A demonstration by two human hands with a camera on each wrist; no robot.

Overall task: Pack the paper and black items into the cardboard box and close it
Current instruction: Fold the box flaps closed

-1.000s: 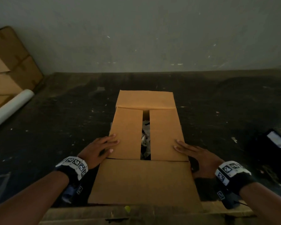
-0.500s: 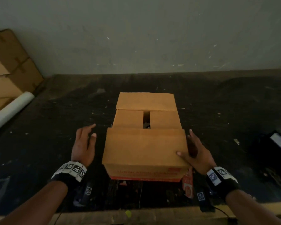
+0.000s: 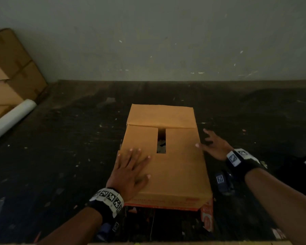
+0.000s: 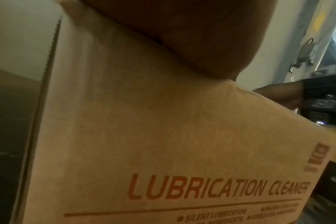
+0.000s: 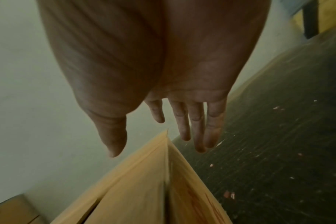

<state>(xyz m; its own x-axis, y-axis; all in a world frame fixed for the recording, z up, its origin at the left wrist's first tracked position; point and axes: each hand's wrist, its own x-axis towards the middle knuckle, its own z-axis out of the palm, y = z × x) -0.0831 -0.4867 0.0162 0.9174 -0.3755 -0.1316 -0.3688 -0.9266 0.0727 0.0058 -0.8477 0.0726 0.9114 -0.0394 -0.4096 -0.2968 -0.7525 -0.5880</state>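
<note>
Pressing flat on the near flap, the left hand [image 3: 131, 171] lies palm down on the box [image 3: 177, 167], fingers [image 3: 137, 156] straight and spread, tips reaching toward the slot between the two side flaps. The wrist sits at the box's near left corner, forearm running back toward the person. The left wrist view shows only the heel of that hand [image 4: 182, 37] on the cardboard, above the red print "LUBRICATION CLEANER" on the box [image 4: 163, 136].

The right hand [image 3: 215, 146] is at the box's right edge, fingers straight and loosely spread, holding nothing; its thumb tip touches the right flap's edge while the other fingers reach past the side wall, above the worktop [image 3: 69, 156]. From the right wrist, the hand [image 5: 159, 60] hangs open over the box's corner [image 5: 163, 174].

The box stands mid-worktop, flaps folded down, crumpled paper [image 3: 161, 145] glimpsed through the slot. A white roll [image 3: 11, 119] and stacked cartons [image 3: 12, 71] sit far left.
</note>
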